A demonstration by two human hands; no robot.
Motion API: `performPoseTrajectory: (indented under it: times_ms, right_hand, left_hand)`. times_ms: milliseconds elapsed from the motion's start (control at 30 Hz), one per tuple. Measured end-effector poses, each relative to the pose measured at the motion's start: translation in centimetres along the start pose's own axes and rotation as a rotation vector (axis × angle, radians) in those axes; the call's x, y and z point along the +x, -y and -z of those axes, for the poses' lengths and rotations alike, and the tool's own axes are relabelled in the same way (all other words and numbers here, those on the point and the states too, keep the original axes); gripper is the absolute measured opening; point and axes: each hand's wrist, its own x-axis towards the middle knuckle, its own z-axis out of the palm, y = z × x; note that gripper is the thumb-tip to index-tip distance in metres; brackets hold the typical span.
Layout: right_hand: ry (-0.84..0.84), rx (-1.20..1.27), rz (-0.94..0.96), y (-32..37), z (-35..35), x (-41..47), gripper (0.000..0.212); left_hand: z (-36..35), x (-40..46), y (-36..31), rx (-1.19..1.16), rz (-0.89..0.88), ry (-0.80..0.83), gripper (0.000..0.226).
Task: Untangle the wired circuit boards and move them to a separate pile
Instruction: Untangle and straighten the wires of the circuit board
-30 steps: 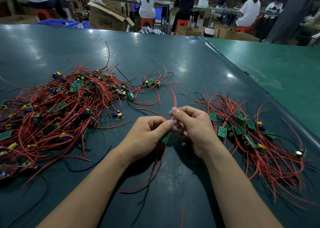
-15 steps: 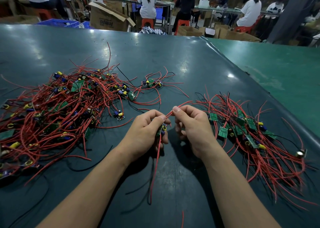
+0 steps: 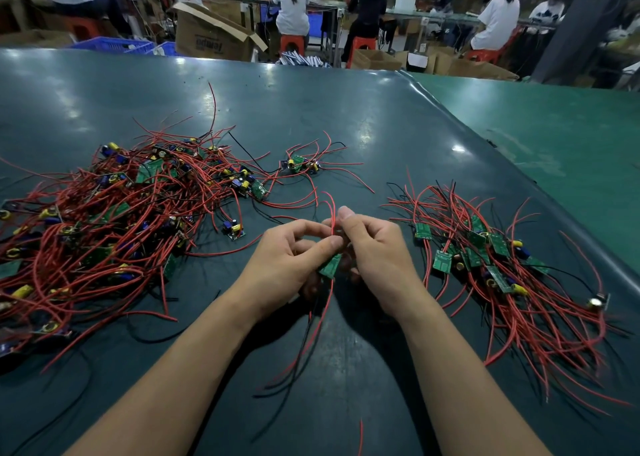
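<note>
The dark green worktop (image 3: 311, 102) carries a large tangled pile (image 3: 104, 227) of red-wired circuit boards on the left and a smaller sorted pile (image 3: 491, 268) on the right; both lie as they did half a second ago, as does the small separate cluster (image 3: 301, 165) of boards beyond the hands. Between the piles, the left hand (image 3: 287, 265) and right hand (image 3: 377, 258) meet above the worktop, closer together than before. The left hand's thumb and curled fingers pinch a green circuit board (image 3: 330, 265), which now shows its flat green face, tilted, where earlier it sat edge-on in the fingers. The right hand's fingers pinch a red wire (image 3: 332, 213) that now rises nearly upright from the board and curls over, instead of slanting off to the right. More red and black leads (image 3: 308, 344) hang below the board towards the near edge.
</note>
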Motion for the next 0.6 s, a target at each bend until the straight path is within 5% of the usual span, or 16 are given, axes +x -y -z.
performPoseTrajectory:
  times_ms: [600]
  right_hand:
    - [0.086,0.136,-0.074,-0.04,0.48,0.02,0.023]
  left_hand:
    - [-0.36,-0.13,-0.06,0.074,0.007,0.017,0.024]
